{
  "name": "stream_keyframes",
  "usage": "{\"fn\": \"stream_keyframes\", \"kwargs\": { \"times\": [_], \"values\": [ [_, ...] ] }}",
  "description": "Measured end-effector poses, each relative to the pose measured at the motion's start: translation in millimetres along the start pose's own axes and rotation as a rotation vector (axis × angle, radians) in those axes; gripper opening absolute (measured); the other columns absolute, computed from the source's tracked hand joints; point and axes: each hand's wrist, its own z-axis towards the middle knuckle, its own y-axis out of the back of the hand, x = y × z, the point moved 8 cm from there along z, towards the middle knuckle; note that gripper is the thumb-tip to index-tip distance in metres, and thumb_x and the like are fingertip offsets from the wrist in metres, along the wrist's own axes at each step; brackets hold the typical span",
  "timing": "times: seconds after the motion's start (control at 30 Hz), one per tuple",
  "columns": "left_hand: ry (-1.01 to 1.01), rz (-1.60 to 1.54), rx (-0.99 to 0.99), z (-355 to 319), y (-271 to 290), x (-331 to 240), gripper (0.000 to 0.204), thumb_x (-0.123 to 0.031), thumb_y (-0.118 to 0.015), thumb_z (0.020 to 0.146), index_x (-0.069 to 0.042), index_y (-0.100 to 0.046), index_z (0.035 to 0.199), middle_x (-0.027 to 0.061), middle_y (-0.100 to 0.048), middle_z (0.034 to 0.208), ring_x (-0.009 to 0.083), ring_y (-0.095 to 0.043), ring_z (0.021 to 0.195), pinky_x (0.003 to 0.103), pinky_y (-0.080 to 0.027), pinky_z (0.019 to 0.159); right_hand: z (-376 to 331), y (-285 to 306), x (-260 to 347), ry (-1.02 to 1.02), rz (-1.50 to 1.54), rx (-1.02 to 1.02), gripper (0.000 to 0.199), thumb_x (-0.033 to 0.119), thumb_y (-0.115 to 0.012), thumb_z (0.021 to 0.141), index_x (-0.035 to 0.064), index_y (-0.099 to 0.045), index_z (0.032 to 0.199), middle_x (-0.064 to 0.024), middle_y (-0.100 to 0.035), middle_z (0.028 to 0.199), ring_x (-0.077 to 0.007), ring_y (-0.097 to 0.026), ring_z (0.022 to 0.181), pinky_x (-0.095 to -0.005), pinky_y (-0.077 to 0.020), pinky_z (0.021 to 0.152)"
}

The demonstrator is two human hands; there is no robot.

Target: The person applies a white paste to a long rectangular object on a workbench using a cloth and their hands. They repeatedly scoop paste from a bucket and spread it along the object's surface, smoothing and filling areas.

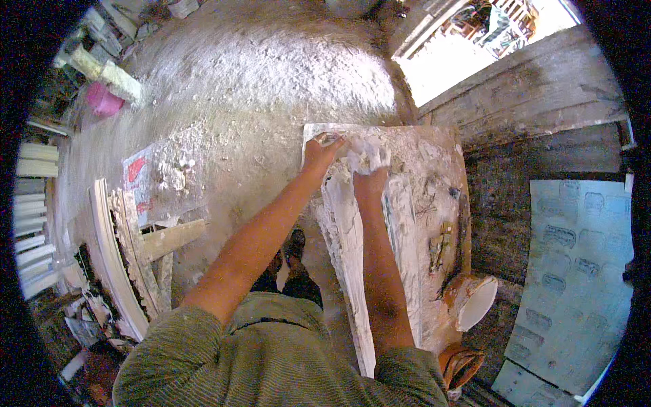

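Both my arms reach forward over a work table (441, 163) crusted with white, plaster-like residue. My left hand (321, 154) is at the table's far left corner, its fingers curled around a bit of white, stringy material. Just right of it, my right hand (371, 178) is coated in white and closed on a clump of white, plaster-like material (363, 154). The clump is blurred, so its exact kind does not show. Below my hands runs a long white moulding strip (349, 251), lengthwise along the table, partly hidden by my right forearm.
A white-mouthed bucket (477, 303) lies tilted at the table's right edge, near small scraps (442, 247). Long curved white mouldings (115, 251) lean on a wooden frame (173, 242) at left. A pink container (104, 100) stands far left; a blue-green sheet (569, 271) hangs right.
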Motion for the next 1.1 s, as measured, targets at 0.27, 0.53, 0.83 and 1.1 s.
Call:
{"fn": "stream_keyframes", "kwargs": {
  "times": [0.27, 0.53, 0.83, 1.1],
  "values": [
    [0.055, -0.010, -0.057, -4, 14, 8, 0.042, -0.034, -0.076, 0.081, -0.006, -0.067, 0.111, 0.0077, -0.069, 0.098, 0.0186, -0.063, 0.089, 0.039, -0.050, 0.080, 43, 7, -17, -0.263, 0.093, 0.177, 0.019, 0.011, -0.074, 0.080, 0.0010, -0.070, 0.095, -0.0144, -0.072, 0.085, -0.0272, -0.070, 0.080, -0.0376, -0.0535, 0.068],
    [0.000, -0.082, -0.074, -1, 32, 7, 0.057, -0.032, -0.074, 0.081, 0.004, -0.060, 0.123, 0.0128, -0.068, 0.101, 0.0183, -0.061, 0.090, 0.035, -0.049, 0.078, 46, -28, -79, -0.417, -0.314, 0.440, 0.030, 0.009, -0.071, 0.069, -0.0048, -0.062, 0.094, -0.0237, -0.066, 0.093, -0.0399, -0.066, 0.091, -0.0475, -0.0530, 0.076],
    [-0.020, -0.018, 0.016, -16, 22, -9, 0.043, -0.030, -0.069, 0.085, -0.002, -0.065, 0.117, 0.0075, -0.068, 0.099, 0.0169, -0.061, 0.087, 0.033, -0.048, 0.078, 36, -36, -60, -0.288, 0.043, 0.361, 0.038, 0.022, -0.078, 0.072, -0.0023, -0.063, 0.097, -0.0241, -0.067, 0.094, -0.0417, -0.066, 0.092, -0.0468, -0.0537, 0.077],
    [0.074, -0.011, -0.097, -24, 33, -13, 0.050, -0.035, -0.067, 0.085, 0.000, -0.062, 0.120, 0.0091, -0.068, 0.098, 0.0183, -0.062, 0.086, 0.034, -0.048, 0.079, 58, -13, -83, -0.318, 0.313, -0.004, 0.027, 0.015, -0.074, 0.072, -0.0042, -0.064, 0.089, -0.0254, -0.067, 0.087, -0.0433, -0.065, 0.086, -0.0470, -0.0528, 0.072]
  ]
}}
